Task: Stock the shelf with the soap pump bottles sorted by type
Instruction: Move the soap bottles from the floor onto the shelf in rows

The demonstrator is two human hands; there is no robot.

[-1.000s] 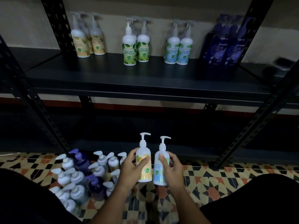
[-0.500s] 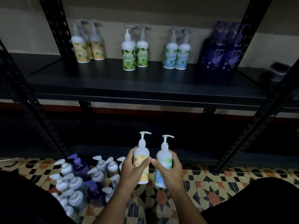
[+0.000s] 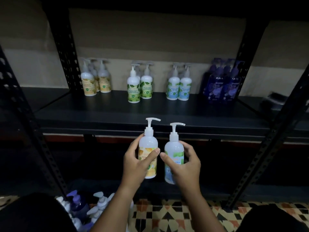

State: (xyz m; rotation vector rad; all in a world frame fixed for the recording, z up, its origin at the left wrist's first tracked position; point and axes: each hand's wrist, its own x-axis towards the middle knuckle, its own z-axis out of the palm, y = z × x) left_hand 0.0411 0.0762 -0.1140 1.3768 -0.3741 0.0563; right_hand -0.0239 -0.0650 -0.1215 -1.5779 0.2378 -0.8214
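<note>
Yellow-labelled bottle (image 3: 148, 158), upright in the left hand (image 3: 136, 162), sits lower right of its yellow group (image 3: 95, 81) at upper left, while the right hand (image 3: 184, 166) grips the blue-labelled bottle (image 3: 173, 158) almost directly below the blue pair (image 3: 178, 87).

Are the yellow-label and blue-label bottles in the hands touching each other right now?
Apart. The head view shows a dark strip of background between the yellow-label bottle and the blue-label bottle along their whole height.

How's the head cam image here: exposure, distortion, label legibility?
Head view: dim, corners nearly black; wide-angle bends the rack posts outward. Held yellow bottle and blue bottle are brightest, labels partly readable; shelf bottles look soft, text unreadable.
</note>
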